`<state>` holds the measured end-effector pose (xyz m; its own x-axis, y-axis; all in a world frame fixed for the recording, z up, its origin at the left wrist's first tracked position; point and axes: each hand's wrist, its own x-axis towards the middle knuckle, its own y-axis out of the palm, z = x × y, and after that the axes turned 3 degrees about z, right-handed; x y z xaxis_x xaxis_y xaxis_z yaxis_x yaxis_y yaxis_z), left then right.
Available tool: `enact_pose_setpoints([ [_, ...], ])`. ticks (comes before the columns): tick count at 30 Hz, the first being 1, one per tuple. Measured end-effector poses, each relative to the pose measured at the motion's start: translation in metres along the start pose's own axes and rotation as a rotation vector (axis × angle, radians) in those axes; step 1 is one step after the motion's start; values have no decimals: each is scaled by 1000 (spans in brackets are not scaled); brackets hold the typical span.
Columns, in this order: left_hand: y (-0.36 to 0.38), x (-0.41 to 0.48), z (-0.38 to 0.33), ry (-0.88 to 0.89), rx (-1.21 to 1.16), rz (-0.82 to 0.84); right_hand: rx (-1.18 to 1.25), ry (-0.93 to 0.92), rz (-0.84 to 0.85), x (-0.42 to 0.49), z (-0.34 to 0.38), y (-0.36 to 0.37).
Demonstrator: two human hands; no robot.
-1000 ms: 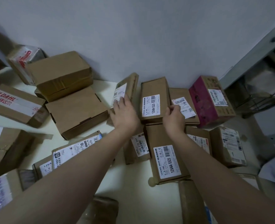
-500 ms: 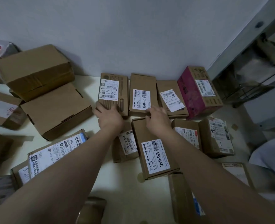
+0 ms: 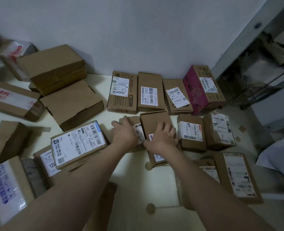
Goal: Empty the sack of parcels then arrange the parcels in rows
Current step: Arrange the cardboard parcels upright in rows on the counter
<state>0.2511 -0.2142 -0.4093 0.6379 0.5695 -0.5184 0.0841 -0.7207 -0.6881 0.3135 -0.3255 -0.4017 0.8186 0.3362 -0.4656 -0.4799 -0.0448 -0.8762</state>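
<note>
Brown cardboard parcels lie on a pale floor against a white wall. The back row holds the parcel labelled 021, a long 12V4A parcel, a flat parcel and a pink box. In the row in front, my left hand rests on a small labelled parcel, fingers over its far left corner. My right hand lies with spread fingers on a long parcel. Two more parcels stand to the right. No sack is clearly in view.
Loose parcels crowd the left side, among them a stacked pair of plain boxes and a big labelled parcel. More parcels lie near right. A metal rack and something white stand at the right.
Both hands have drawn back from the back row to the second row. The 021 parcel, tilted a second ago, now lies flat in the back row with no hand on it.
</note>
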Motion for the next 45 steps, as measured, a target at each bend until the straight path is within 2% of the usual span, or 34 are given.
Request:
enact_pose_setpoints([
  [3,5,-16,7,85,-76,12,95,65,-62,-10,0,-1],
  [5,-1,-25,9,141,-42,-35,133,40,-58,-17,1,-7],
  [8,-27,-42,10,255,-14,-247,193,-92,-98,-29,10,-18],
  [10,-50,-55,15,314,98,-386,322,-206,-46,-39,25,-22],
  [11,-60,-60,22,282,187,-390,385,-262,5,-45,34,-21],
  [13,-76,-66,45,109,314,-259,417,-329,101,-55,52,-14],
  [15,-89,-75,79,-52,328,-117,466,-323,229,-72,70,-3],
  [16,-94,-80,95,-77,294,-91,532,-292,310,-81,77,3],
  [18,-101,-92,112,-64,178,-138,685,-246,405,-96,87,14],
  [22,-96,-116,92,69,82,-277,902,-197,277,-114,93,18],
  [26,-80,-139,51,298,32,-153,1042,-94,128,-129,68,7],
  [30,-51,-156,30,474,48,13,871,77,-97,-146,16,4],
  [32,-38,-163,33,460,136,63,707,136,-44,-160,-7,11],
  [36,-22,-183,52,279,415,13,361,222,103,-176,-27,43],
  [40,-12,-195,84,64,412,44,170,203,115,-188,-23,73],
  [42,-7,-201,103,-26,328,41,66,164,20,-195,-21,76],
  [43,-6,-207,110,-70,241,34,6,101,-80,-201,-22,77],
  [45,-7,-216,123,-120,11,4,-34,-135,-319,-214,-24,75],
])
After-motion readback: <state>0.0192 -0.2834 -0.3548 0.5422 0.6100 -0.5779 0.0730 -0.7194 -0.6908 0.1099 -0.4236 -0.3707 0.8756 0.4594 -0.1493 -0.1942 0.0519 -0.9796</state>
